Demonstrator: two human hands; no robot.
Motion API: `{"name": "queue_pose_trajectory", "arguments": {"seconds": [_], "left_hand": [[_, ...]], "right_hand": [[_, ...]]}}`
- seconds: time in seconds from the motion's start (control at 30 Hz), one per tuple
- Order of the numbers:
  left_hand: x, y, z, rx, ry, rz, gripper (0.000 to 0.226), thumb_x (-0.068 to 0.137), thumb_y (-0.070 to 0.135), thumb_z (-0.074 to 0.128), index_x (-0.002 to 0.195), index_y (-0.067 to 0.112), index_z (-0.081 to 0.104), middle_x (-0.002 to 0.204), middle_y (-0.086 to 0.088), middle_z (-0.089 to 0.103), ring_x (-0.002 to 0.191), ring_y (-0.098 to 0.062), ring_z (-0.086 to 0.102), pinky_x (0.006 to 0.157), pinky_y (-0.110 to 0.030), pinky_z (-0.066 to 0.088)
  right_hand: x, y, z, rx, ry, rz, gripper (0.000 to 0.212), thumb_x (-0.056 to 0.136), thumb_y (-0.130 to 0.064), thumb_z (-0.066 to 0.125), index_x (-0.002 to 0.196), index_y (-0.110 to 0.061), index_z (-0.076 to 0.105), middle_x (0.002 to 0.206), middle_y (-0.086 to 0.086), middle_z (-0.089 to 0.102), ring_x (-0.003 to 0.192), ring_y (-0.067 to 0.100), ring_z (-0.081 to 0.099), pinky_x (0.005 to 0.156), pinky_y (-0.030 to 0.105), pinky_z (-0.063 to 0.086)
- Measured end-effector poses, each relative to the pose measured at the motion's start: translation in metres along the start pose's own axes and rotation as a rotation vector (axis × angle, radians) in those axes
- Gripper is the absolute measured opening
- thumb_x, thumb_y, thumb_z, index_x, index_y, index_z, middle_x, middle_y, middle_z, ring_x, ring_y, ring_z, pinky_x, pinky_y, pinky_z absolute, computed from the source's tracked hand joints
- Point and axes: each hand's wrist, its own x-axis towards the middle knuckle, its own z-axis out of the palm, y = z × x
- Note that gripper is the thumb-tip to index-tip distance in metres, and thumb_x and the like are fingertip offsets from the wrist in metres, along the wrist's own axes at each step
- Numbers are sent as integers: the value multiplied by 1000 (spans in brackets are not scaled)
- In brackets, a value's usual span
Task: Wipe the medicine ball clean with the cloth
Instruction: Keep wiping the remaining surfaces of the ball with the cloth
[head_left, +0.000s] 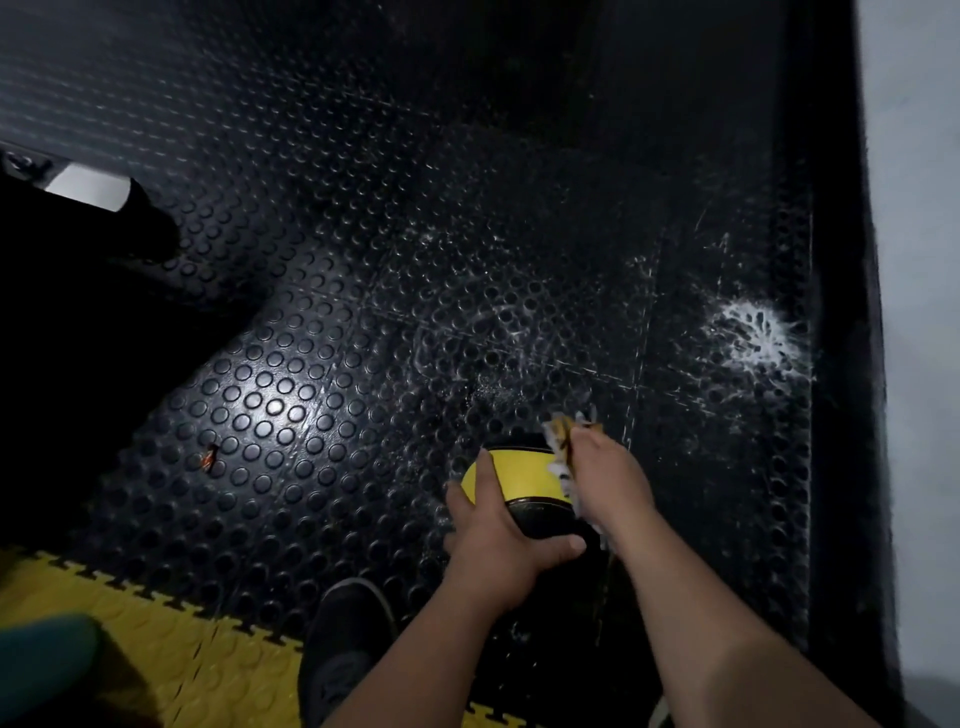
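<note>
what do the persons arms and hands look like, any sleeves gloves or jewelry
Both forearms are bare as far as the picture shows, with no sleeve cuffs in view. The left hand and the right hand wear no gloves. No watch, bracelet or ring is visible, though the lighting is dim.

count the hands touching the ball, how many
2: the left hand grips the near left side of the medicine ball; the right hand presses the cloth on its right side.

Black studded floor (322, 291), dimly lit. White powdery splash (756, 335) on it, near the grey wall (919, 260). Yellow interlocking mat (156, 654) adjoins floor's near edge; black shoe (343, 649) overlaps both.
</note>
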Motion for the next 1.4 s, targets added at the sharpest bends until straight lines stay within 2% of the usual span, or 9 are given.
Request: {"name": "queue_pose_trajectory", "arguments": {"seconds": [0.1, 0.23, 0.43, 0.57, 0.77, 0.93, 1.13, 1.3, 1.4], "left_hand": [[2, -1, 0, -26, 0, 17, 145, 51, 59, 93, 151, 57, -12, 164, 6, -20, 150, -42, 16, 121, -55, 27], [8, -9, -11, -47, -12, 39, 143, 50, 54, 92, 152, 56, -9, 164, 0, -11, 151, -36, 17, 122, -51, 26], [0, -5, -5, -52, -9, 49, 142, 51, 60, 92, 148, 60, -11, 164, 11, -14, 150, -38, 17, 120, -57, 27], [9, -7, -20, -89, -17, 75, 143, 57, 47, 96, 159, 43, -4, 165, -7, -3, 150, -21, 18, 116, -28, 18], [5, -9, -16, -104, -29, 102, 142, 58, 48, 95, 156, 49, -7, 164, 1, -3, 149, -28, 21, 122, -44, 25], [11, -12, -31, -125, -41, 127, 141, 59, 43, 96, 162, 34, -1, 164, -7, 7, 147, -16, 20, 111, -25, 19], [7, -18, -24, -158, -63, 146, 137, 63, 41, 95, 159, 42, -3, 161, 3, 2, 146, -22, 23, 119, -37, 24], [18, -29, -50, -350, -135, 73, 134, 41, 52, 101, 142, 70, 15, 155, -6, 38, 135, -23, 49, 113, -48, 44], [23, -32, -59, -487, -255, 6, 136, 42, 36, 100, 149, 56, 18, 141, -9, 52, 121, -29, 62, 99, -50, 55]], "right_hand": [[-1, -11, 3, -140, -31, -25, 45, 108, -42, 29, 134, -20, 58, 139, 16, 57, 125, 33, 54, 102, 42, 46], [-45, -6, 21, -175, 44, -271, 51, 105, -53, 31, 152, -37, 44, 162, -2, 32, 153, 24, 21, 124, 48, 21], [-6, 11, -4, 341, -75, 222, 48, 104, -58, 33, 113, -25, 67, 107, 10, 69, 96, 26, 65, 97, 44, 52], [-50, 1, 20, -23, 51, -180, 51, 106, -50, 32, 154, -35, 40, 159, 2, 36, 146, 28, 32, 118, 49, 30], [1, 20, 9, 484, -8, 186, 52, 103, -56, 32, 137, -29, 60, 142, 4, 58, 117, 25, 58, 94, 41, 50], [-55, 11, 36, 120, 149, -165, 58, 103, -58, 28, 155, -34, 38, 157, 1, 35, 143, 25, 35, 115, 49, 35], [-5, 30, 23, 765, 51, 305, 43, 105, -50, 38, 117, -21, 68, 111, 11, 70, 87, 25, 65, 70, 33, 52], [-75, 19, 55, 415, 228, -41, 54, 107, -45, 36, 158, -29, 35, 165, 1, 26, 151, 23, 25, 122, 40, 24], [-82, 23, 62, 515, 229, -65, 53, 108, -39, 34, 160, -30, 28, 166, -5, 20, 154, 15, 16, 117, 26, 16]]}}
